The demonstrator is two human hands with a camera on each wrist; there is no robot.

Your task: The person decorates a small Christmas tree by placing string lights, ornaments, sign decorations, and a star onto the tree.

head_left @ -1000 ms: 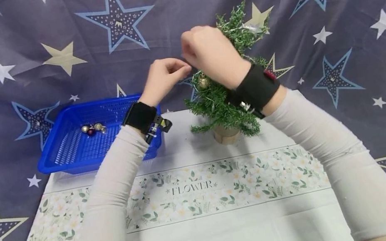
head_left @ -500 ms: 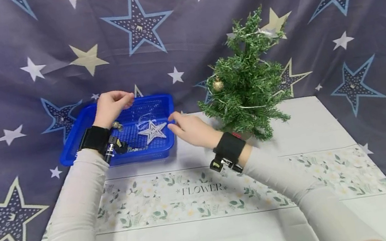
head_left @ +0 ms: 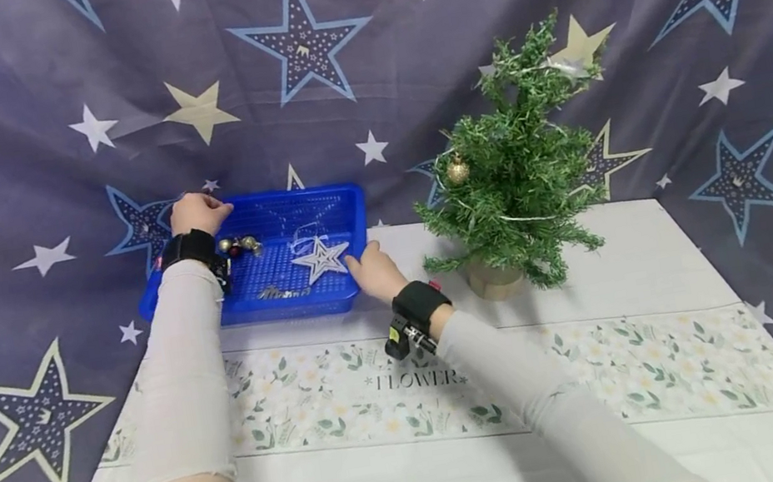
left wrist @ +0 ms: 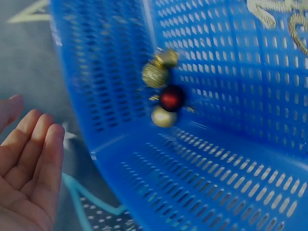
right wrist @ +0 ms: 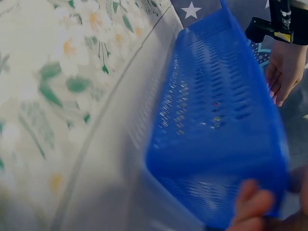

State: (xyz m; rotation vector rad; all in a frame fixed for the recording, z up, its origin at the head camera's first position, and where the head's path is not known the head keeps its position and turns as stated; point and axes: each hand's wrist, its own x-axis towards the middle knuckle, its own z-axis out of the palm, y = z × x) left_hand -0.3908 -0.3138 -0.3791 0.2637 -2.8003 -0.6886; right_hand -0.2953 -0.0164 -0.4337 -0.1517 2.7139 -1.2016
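Left fingers (left wrist: 50, 151) extended; right fingers (right wrist: 252, 204) grip one basket (right wrist: 211, 156); one star ornament (head_left: 323, 260) inside.

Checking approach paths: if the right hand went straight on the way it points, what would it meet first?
Most likely the basket: the right hand is at its end wall, though blur leaves contact unclear.
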